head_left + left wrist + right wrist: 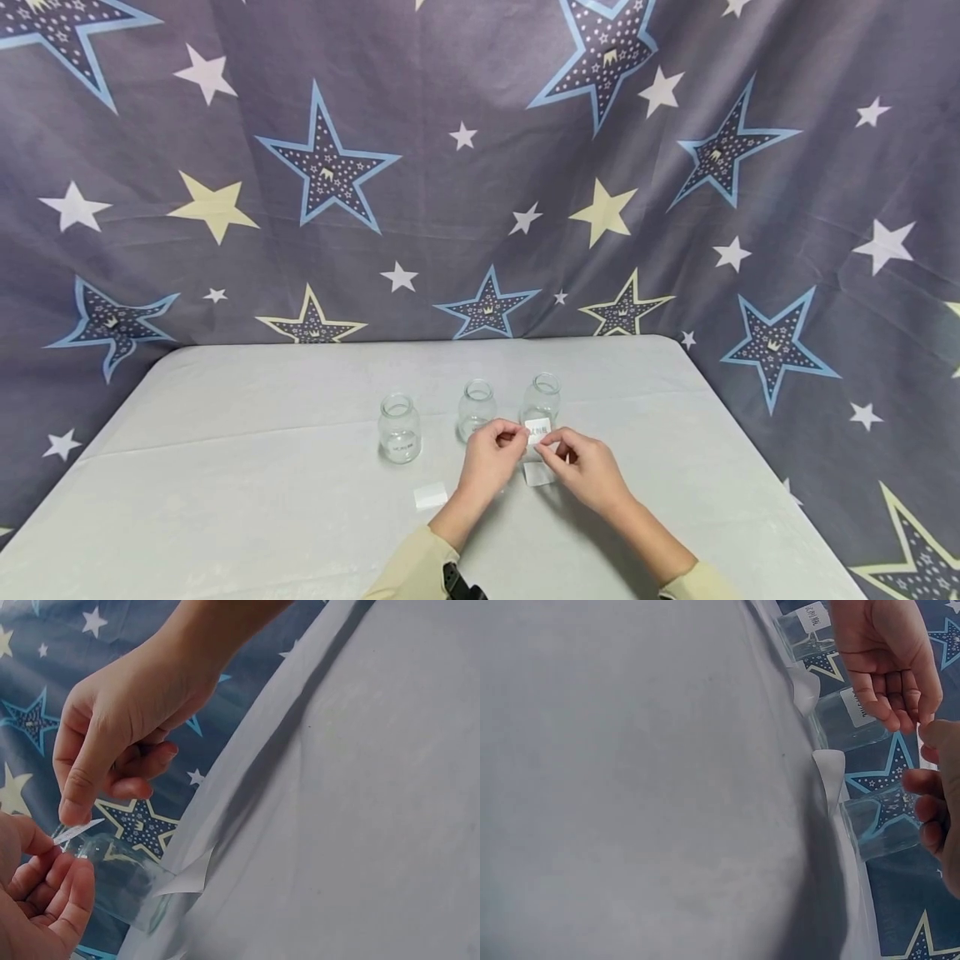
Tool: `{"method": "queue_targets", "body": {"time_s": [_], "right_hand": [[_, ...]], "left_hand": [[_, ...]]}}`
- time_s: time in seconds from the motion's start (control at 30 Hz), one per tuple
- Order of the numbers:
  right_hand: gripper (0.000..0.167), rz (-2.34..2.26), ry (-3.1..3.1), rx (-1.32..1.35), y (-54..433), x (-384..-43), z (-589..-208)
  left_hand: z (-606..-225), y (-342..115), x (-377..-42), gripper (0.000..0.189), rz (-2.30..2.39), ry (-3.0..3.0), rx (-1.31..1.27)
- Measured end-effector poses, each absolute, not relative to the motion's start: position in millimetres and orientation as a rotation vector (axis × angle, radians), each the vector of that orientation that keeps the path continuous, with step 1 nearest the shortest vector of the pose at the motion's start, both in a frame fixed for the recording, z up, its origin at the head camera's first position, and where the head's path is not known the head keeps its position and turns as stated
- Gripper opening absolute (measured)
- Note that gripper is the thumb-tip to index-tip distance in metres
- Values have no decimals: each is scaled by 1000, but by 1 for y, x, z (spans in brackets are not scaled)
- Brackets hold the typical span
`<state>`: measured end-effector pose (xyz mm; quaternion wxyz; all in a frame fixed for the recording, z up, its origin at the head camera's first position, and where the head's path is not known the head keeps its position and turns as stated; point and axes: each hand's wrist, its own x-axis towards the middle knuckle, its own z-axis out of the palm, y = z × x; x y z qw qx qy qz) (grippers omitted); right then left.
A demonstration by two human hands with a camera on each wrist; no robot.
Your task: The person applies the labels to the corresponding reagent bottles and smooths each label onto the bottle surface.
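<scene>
Both hands meet around a small white label with dark printed characters, held up in front of the right-hand glass jar. My left hand pinches the label's left side between thumb and forefinger. At its lower right edge, the fingertips of my right hand pinch it too. The label is seen nearly edge-on in the left wrist view. Below the hands a folded white paper piece lies on the table. The jar stands upright without a lid, its lower part hidden by the label and fingers.
Two more open glass jars stand to the left, a middle jar and a left jar. Both bear printed white labels in the right wrist view. Another white paper piece lies on the pale-covered table. A star-patterned curtain hangs behind.
</scene>
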<state>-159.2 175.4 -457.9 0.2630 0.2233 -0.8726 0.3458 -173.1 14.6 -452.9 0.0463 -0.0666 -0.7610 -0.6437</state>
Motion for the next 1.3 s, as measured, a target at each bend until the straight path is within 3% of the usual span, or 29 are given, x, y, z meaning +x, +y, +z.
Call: {"method": "queue_targets", "body": {"time_s": [0.7,1.3], "right_hand": [[13,1352,-2490,141,187,-171,-462],[10,1363,-2497,77,194,-180,-468]], "left_hand": [[-456,19,-176,11,-1815,-2386,-296],[-462,26,-188,4,-1722,-2485,-332]]}}
